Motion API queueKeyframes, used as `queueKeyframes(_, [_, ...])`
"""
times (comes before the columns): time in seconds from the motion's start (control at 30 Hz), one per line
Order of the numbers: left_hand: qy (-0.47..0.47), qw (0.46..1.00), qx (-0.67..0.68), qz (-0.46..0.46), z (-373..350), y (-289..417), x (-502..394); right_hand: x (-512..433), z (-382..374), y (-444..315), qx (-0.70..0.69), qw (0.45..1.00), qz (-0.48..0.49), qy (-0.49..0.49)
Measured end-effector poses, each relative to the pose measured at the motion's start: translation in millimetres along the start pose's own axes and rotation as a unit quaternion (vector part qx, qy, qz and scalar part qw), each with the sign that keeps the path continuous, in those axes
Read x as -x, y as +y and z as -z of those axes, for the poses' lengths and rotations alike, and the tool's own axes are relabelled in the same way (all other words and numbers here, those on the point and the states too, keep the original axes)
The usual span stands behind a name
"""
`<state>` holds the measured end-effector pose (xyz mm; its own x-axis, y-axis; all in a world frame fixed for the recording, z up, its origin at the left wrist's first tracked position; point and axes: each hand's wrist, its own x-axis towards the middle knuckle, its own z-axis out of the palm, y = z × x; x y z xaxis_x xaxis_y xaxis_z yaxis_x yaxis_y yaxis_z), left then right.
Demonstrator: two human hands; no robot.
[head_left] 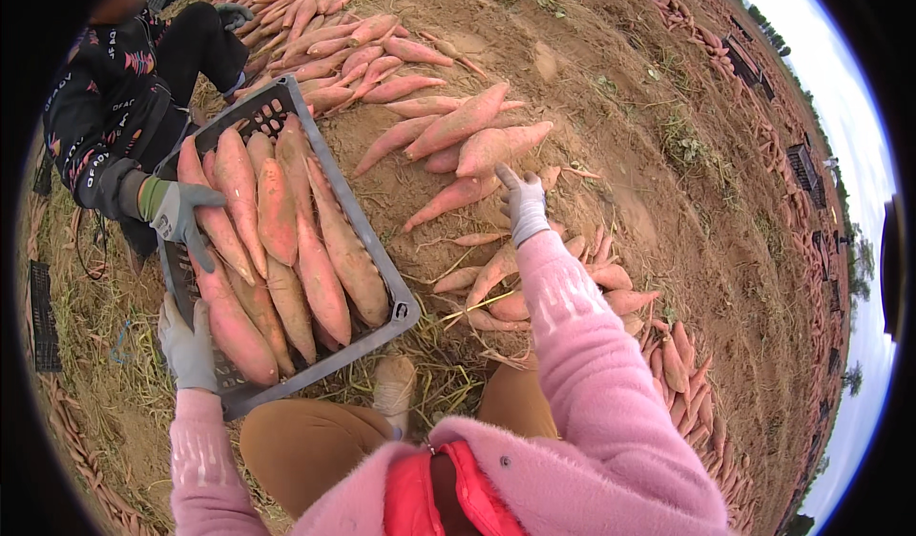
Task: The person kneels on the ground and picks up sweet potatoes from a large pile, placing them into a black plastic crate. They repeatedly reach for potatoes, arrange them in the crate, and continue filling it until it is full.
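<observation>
A dark plastic crate [358,224] holding several pink sweet potatoes [279,214] stands before me at the left. My left hand [187,343], in a pale work glove, grips the crate's rim near its close left corner. Out to the right, my gloved right hand [524,199] has its fingers apart and holds nothing. Its fingertips reach the lower edge of a large sweet potato [504,148] on the soil; whether they touch it I cannot tell. Smaller sweet potatoes [501,271] lie around my right wrist and forearm.
Across the crate sits a co-worker [129,99], whose gloved hand [184,210] rests on the sweet potatoes inside it. A long heap of sweet potatoes [336,49] runs beyond the crate. Another row [687,378] lies at my right. More crates [805,171] stand across the field.
</observation>
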<state>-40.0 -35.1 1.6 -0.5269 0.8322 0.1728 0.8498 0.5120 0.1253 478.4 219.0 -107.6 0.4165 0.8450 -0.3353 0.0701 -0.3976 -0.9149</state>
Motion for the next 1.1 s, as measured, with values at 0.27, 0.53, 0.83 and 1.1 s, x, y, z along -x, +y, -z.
queueKeyframes(0.27, [-0.059,0.996,0.054,0.040,1.4,4.4,-4.2,-44.3,-61.1,0.9,-0.265,0.952,-0.140,-0.064])
queueKeyframes(0.53, [-0.066,0.990,0.121,0.028,-3.5,-1.6,-6.0,44.4,99.4,100.4,-0.509,0.810,-0.157,-0.246])
queueKeyframes(0.83, [-0.057,0.995,0.085,0.013,-6.5,-5.7,-6.2,86.1,255.2,142.1,-0.009,0.919,-0.326,0.221])
queueKeyframes(1.1, [-0.054,0.995,0.084,0.017,0.3,2.3,-1.5,51.2,89.7,38.3,0.272,0.911,0.308,0.038])
